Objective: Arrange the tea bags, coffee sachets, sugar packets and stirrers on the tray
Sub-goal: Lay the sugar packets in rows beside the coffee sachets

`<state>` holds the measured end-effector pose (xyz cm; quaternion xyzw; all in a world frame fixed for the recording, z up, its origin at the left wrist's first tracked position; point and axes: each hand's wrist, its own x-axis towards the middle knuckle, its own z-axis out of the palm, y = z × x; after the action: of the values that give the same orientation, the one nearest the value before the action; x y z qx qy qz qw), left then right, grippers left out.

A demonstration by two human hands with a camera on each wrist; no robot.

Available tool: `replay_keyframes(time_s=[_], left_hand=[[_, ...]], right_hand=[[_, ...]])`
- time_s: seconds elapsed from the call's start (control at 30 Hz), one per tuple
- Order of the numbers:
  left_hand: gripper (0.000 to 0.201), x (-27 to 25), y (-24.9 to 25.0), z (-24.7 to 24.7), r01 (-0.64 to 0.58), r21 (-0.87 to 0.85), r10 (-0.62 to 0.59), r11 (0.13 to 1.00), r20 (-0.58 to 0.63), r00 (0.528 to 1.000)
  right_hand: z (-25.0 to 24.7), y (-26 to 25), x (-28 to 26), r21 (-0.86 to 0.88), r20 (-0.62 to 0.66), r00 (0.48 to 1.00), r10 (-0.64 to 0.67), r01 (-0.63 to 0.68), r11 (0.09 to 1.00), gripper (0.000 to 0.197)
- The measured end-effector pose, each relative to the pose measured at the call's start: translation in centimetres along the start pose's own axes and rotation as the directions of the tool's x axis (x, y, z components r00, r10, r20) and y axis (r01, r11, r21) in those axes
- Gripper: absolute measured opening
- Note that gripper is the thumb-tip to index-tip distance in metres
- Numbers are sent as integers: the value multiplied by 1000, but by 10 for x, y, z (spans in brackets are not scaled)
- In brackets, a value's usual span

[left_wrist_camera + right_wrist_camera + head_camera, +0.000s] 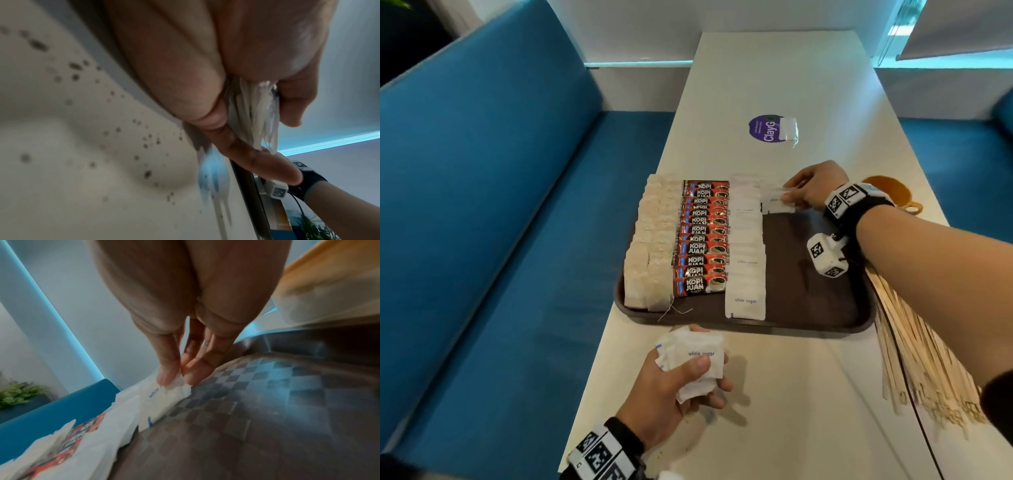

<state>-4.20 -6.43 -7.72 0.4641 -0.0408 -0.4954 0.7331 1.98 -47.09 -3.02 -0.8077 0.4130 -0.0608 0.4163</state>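
Note:
A dark brown tray lies on the white table. On it run columns of tea bags, red coffee sachets and white sugar packets. My right hand pinches one sugar packet at the tray's far end, beside the sugar column; the same sugar packet shows between thumb and fingers. My left hand grips a bundle of sugar packets over the table just in front of the tray; that packet bundle shows edge-on. Wooden stirrers lie in a loose pile right of the tray.
An orange cup stands behind my right wrist. A purple round sticker with a small clear packet on it sits farther back on the table. A blue bench runs along the left side. The tray's right half is bare.

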Motion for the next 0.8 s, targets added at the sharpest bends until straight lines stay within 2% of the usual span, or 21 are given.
replay_keyframes(time_s=[0.3,0.6,0.8], left_hand=[[37,-1,3,1,5,2,-5,1000,21,1000],[41,0,2,1,-6,14,6,1000,20,1000],[43,0,1,-2,-4,15,4,1000,25,1000]], right_hand=[[7,-6,15,-45,-49,999,2,-4,999,26],[10,-6,21,-172,-69,995,-67,54,984,26],[11,-3,24,-183,-81,995,-65,49,982,30]])
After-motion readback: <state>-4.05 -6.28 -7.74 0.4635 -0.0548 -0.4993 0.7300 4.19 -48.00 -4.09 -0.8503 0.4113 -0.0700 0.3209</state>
